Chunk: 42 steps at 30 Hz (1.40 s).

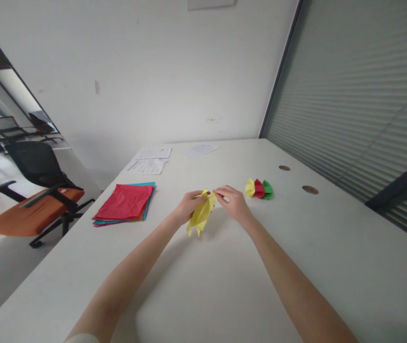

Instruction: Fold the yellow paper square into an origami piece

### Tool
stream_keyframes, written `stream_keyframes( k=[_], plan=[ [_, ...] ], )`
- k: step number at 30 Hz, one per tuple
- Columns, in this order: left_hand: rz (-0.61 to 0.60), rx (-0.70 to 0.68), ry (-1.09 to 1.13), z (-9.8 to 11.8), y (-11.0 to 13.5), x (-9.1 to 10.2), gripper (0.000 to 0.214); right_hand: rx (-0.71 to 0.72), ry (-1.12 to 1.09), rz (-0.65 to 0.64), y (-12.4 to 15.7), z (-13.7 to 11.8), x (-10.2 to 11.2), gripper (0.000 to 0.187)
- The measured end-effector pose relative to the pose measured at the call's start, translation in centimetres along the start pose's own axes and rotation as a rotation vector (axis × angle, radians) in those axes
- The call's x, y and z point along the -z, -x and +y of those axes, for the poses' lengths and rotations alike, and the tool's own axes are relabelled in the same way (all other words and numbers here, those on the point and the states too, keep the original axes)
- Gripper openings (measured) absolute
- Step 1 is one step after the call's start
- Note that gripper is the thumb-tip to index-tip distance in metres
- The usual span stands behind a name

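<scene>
A creased sheet of yellow tissue paper [202, 215] hangs between my hands, above the middle of the table, its pointed lower corners drooping. My left hand [188, 206] grips it from the left side, fingers closed around its upper part. At its top right corner, my right hand [232, 202] pinches the paper between thumb and fingertips. To the right lie folded paper pieces side by side: a yellow one [250, 187], a red one [259, 189] and a green one [267, 189]. On the left rests a stack of coloured tissue paper [126, 202], red on top with blue edges showing.
Printed sheets [148, 164] lie at the table's far left, and another sheet [202, 150] near the wall. Two round holes [310, 189] pierce the white table [203, 295] at right. An orange-seated office chair [39, 209] stands left; a blind-covered window [360, 90] borders the right.
</scene>
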<state>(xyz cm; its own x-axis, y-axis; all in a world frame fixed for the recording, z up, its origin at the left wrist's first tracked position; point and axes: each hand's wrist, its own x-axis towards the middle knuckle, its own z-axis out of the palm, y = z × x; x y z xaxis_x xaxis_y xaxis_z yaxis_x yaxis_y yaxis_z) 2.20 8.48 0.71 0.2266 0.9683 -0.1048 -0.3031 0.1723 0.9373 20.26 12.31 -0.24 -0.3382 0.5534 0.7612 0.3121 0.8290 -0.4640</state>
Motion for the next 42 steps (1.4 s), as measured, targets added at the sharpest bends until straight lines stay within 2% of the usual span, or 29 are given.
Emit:
stream_keyframes(
  k=[7,11,16,20,24,27,31,36,38,42],
  plan=[
    [0.096,0.004,-0.008,0.1,-0.3,1.2,0.046,-0.09,-0.128,0.021,-0.1,0.1,-0.6,0.018],
    [0.203,-0.071,-0.004,0.4,-2.3,1.0,0.044,-0.174,-0.164,0.026,-1.1,1.3,-0.6,0.018],
    [0.22,-0.189,-0.087,0.5,-4.6,0.3,0.041,-0.302,-0.217,0.108,-2.5,2.9,-0.5,0.019],
    [0.22,-0.199,-0.165,0.6,-4.2,0.2,0.055,-0.366,-0.265,0.107,-2.6,3.0,-0.6,0.019],
    [0.209,-0.156,-0.19,0.9,-3.0,0.7,0.05,-0.413,-0.286,0.093,-2.3,2.6,-1.5,0.023],
    [0.223,-0.159,-0.214,0.9,-2.9,1.2,0.044,-0.402,-0.276,0.076,-2.0,2.4,-2.3,0.025],
    [0.242,-0.212,-0.287,0.1,-3.7,1.8,0.039,-0.295,-0.201,0.07,-1.9,2.1,-2.5,0.022],
    [0.284,-0.44,-0.493,-0.3,-3.9,1.9,0.022,-0.25,-0.178,0.049,-1.9,1.8,-2.1,0.022],
    [0.28,-0.489,-0.58,-0.1,-3.7,1.8,0.018,-0.249,-0.178,0.035,-1.9,1.8,-2.1,0.022],
    [0.266,-0.455,-0.524,0.1,-3.5,1.4,0.024,-0.3,-0.188,0.055,-1.8,1.7,-2.1,0.018]
  ],
)
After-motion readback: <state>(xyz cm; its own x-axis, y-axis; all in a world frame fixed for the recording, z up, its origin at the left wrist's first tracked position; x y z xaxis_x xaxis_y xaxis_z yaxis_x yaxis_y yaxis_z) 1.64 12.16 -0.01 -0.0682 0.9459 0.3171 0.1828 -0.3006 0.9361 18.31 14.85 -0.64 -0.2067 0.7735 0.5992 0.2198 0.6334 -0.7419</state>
